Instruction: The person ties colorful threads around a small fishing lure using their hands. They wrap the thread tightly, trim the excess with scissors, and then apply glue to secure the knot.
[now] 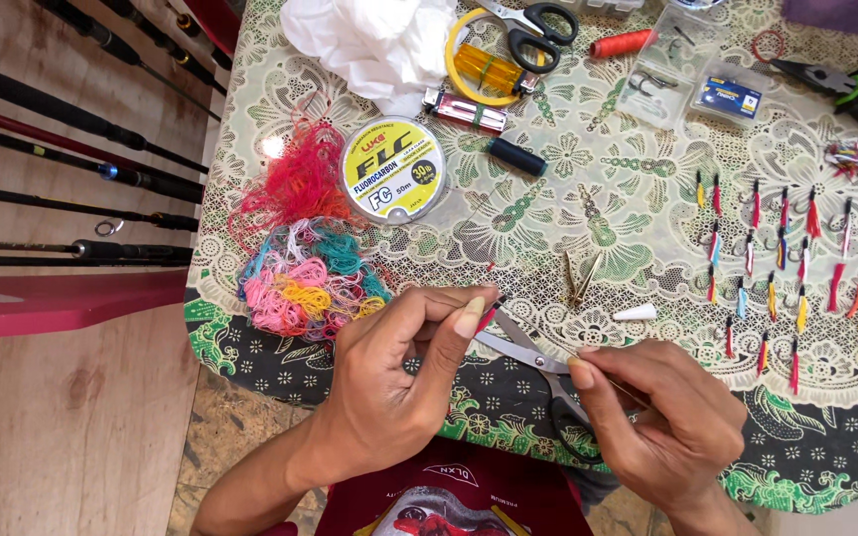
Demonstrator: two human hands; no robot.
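Scissors (pixel 533 359) under hands (pixel 508 387), thread tangle (pixel 310 278) beside

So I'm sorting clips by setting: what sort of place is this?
Probably a home fishing-tackle workbench: fishing rods beside the table, a line spool, and rows of small tasselled lures.
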